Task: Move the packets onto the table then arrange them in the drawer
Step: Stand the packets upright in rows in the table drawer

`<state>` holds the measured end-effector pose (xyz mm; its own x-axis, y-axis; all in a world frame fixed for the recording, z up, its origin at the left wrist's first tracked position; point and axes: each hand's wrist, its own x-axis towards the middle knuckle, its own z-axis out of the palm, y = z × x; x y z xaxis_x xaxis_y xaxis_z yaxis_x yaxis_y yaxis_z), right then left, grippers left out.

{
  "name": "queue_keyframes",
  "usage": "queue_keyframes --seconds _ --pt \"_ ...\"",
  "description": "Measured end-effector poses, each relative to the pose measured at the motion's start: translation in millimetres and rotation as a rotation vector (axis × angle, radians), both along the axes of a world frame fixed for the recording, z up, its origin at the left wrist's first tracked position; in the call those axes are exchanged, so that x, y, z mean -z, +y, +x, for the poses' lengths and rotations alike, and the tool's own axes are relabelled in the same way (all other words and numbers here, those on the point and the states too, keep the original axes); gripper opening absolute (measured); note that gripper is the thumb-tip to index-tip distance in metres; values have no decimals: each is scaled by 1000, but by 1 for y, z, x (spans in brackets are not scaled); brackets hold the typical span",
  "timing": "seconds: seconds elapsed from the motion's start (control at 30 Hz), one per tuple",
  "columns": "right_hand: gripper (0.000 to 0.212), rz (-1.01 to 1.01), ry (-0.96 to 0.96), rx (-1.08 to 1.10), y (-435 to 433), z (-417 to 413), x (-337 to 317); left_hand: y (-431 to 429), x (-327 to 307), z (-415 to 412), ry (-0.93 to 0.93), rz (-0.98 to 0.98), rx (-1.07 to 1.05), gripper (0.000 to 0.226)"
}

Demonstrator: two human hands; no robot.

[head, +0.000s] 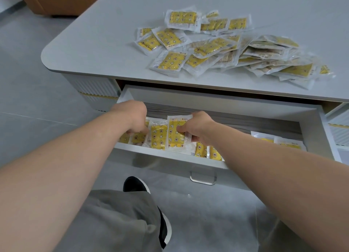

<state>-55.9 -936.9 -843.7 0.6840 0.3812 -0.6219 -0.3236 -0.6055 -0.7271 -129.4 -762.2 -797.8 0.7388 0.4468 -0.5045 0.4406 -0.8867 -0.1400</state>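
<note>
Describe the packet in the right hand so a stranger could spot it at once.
Start at the open drawer under the grey table. Along its front wall, left end, stand yellow packets. Yours is the tallest packet, pinched by the right hand.

head cam | faces forward-down | close above drawer [217, 100] and table [113, 34]

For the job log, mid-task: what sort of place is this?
Likely a living room or office, not a warehouse: a low grey table with a pull-out drawer, a grey tiled floor, and what looks like a cardboard box beyond.
</note>
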Motion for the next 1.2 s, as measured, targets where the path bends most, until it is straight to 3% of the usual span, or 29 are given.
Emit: queue_keyframes --seconds 0.07,0.13,0.17,0.27,0.33,0.5,0.7,0.8,1.0,1.2 --pt "38 -80 -82 -100 2 -1 3 -1 -12 1 -26 5 -15 34" --pt "23 -230 -220 -267 3 -3 5 -5 -24 1 -70 1 -25 34" --pt "29 -344 -304 -350 3 -3 5 -7 -30 1 -91 7 -24 35" --pt "78 -646 -541 -499 2 -2 9 -15 -45 1 -161 18 -26 37" --pt "97 -665 -552 -513 1 -4 11 -20 -53 2 -213 14 -29 37" --pt "85 -604 -625 -467 -2 -4 2 -40 -70 12 -379 3 -7 26" --pt "35 -356 -646 -367 -29 13 -54 -66 -84 27 -585 -42 -1 20" --pt "14 -179 -605 -184 -54 24 -90 -80 -94 35 -675 -91 -40 16" --pt "9 127 -342 204 -84 46 -116 -106 -95 46 -901 -186 -66 7" --pt "19 225 -238 316 -78 65 -118 -109 -87 74 -829 -132 33 25"
